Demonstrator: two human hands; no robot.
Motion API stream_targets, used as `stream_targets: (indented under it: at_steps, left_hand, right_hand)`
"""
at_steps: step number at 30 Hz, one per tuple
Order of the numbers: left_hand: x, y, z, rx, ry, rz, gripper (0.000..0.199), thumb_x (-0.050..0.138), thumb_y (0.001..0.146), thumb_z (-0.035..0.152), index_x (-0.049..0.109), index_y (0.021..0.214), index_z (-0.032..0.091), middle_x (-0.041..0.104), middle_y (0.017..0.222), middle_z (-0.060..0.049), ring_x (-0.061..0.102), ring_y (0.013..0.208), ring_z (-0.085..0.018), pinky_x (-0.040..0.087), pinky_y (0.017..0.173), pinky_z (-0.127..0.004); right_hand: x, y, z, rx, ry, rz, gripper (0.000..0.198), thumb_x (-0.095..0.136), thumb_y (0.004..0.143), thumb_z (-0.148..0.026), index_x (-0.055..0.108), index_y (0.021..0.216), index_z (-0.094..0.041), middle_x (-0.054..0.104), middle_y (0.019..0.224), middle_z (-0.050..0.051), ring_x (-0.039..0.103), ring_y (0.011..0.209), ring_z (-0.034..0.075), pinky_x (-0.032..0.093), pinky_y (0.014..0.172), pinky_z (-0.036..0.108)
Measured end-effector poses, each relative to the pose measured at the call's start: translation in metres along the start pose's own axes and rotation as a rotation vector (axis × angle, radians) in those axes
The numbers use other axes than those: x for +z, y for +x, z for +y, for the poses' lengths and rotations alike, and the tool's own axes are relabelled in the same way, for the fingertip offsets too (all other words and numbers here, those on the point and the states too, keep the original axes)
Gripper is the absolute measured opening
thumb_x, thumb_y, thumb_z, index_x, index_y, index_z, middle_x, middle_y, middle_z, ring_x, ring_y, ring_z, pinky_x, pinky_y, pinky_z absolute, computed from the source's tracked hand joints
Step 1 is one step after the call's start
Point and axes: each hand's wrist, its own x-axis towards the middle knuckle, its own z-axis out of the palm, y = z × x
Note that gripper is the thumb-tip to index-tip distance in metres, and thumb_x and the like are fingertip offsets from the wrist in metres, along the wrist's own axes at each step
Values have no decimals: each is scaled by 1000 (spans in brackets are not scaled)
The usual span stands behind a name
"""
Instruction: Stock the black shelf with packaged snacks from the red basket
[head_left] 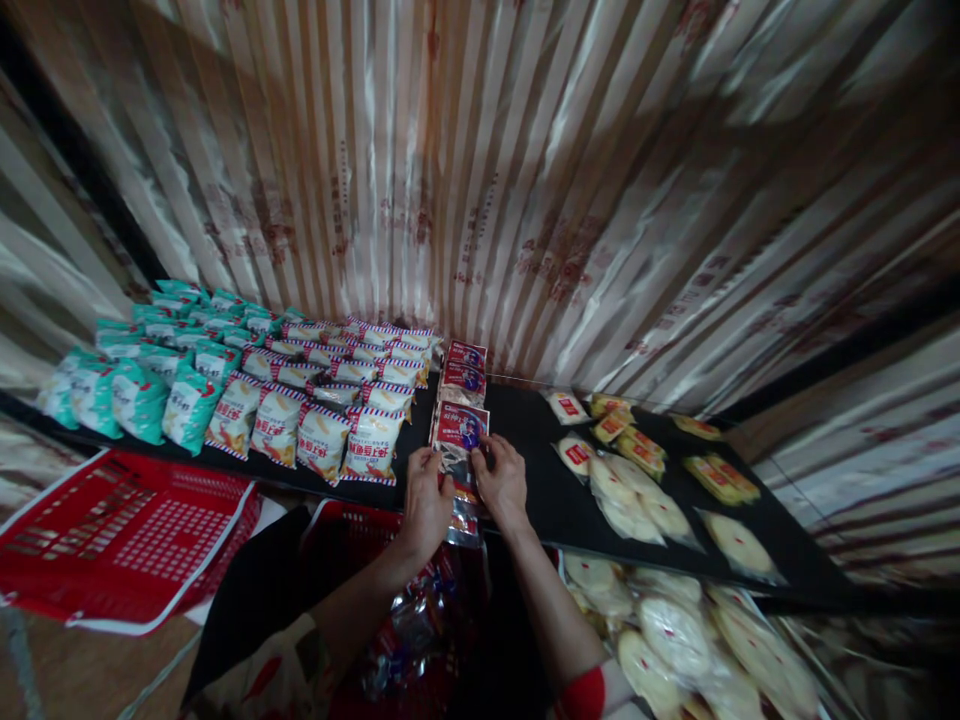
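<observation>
At the front edge of the dark shelf, a red and dark-blue snack packet (pixel 460 425) lies between my two hands. My left hand (pixel 427 506) is closed on its left side, thumb on the near part. From the right, my right hand (pixel 501 482) pinches the same packet with thumb and fingers. Behind it, more packets of the same print (pixel 463 378) run in a row toward the back. A shiny lower packet part (pixel 463 522) shows below my hands, and I cannot tell whether it belongs to the same packet.
Rows of white chip bags (pixel 322 440) and teal bags (pixel 139 400) stand left on the shelf (pixel 525 420). Flat round packs (pixel 637 495) and yellow packs (pixel 641 448) lie right. A red basket (pixel 135 530) sits lower left; shiny packets (pixel 416 625) fill another below me.
</observation>
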Motion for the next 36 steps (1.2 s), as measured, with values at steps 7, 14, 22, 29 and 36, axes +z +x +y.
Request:
stream_targets:
  at_steps: [7, 14, 22, 29, 36]
  left_hand:
    - [2, -2, -2, 25, 43, 12, 38, 46, 76, 6, 59, 112, 11, 51, 116, -13, 53, 112, -22, 45, 101, -39]
    - [-2, -6, 1, 42, 150, 20, 37, 49, 77, 8, 60, 112, 11, 52, 116, -13, 51, 111, -25, 46, 99, -41]
    - [-2, 11, 15, 188, 187, 61, 39, 42, 80, 3, 60, 113, 14, 56, 117, -12, 50, 112, -22, 46, 100, -41]
    - [9, 29, 0, 340, 354, -27, 29, 42, 84, 7, 61, 106, 9, 59, 116, -14, 45, 123, -26, 44, 103, -42]
    - [7, 26, -2, 389, 449, -53, 24, 41, 87, 10, 63, 96, 10, 60, 112, -14, 42, 125, -27, 44, 103, -43]
  right_hand:
    - [9, 24, -13, -266, -94, -60, 42, 51, 84, -36, 62, 119, -16, 53, 133, 13, 36, 129, 30, 34, 104, 47]
    - [19, 32, -18, -261, -116, -158, 38, 55, 82, -32, 63, 118, -19, 50, 137, 11, 35, 131, 32, 34, 104, 50]
    - [22, 34, -8, -280, -61, -143, 35, 55, 83, -32, 66, 113, -18, 53, 134, 14, 38, 130, 33, 37, 102, 49]
    - [23, 41, -2, -264, 99, -105, 31, 44, 87, -25, 72, 99, -20, 63, 119, 11, 52, 117, 25, 39, 104, 44]
    - [15, 35, 8, -184, 132, 77, 34, 41, 87, -28, 71, 100, -15, 61, 124, 13, 47, 123, 26, 37, 106, 47]
